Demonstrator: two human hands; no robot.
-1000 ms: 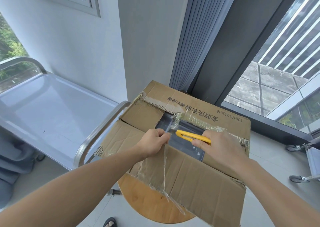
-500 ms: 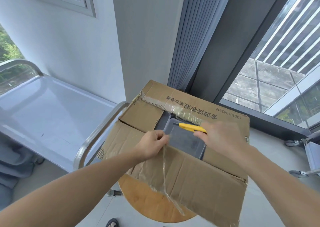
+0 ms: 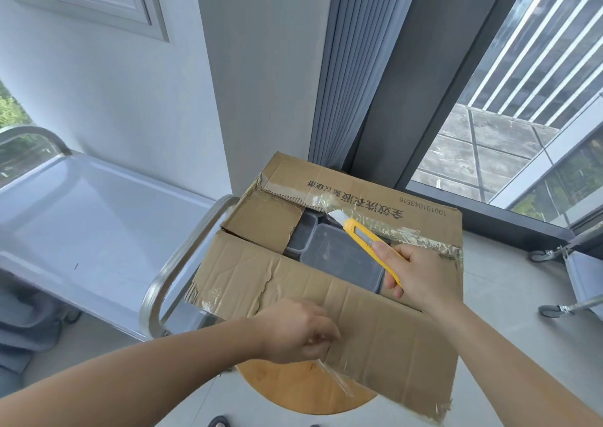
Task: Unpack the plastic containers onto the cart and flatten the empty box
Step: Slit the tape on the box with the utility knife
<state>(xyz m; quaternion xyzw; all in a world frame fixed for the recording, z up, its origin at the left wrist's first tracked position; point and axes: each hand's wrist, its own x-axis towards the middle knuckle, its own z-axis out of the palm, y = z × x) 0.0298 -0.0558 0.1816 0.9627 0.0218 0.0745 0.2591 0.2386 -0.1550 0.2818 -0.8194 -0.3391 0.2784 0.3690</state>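
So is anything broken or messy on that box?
Yes. The near flap of the cardboard box is ripped, with a jagged tear at its left part. Crinkled clear tape clings to the far flap, and a loose strip dangles by the left hand.

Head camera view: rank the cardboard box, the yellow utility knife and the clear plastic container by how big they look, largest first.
1. cardboard box
2. clear plastic container, partly hidden under the flaps
3. yellow utility knife, partly covered by the right hand
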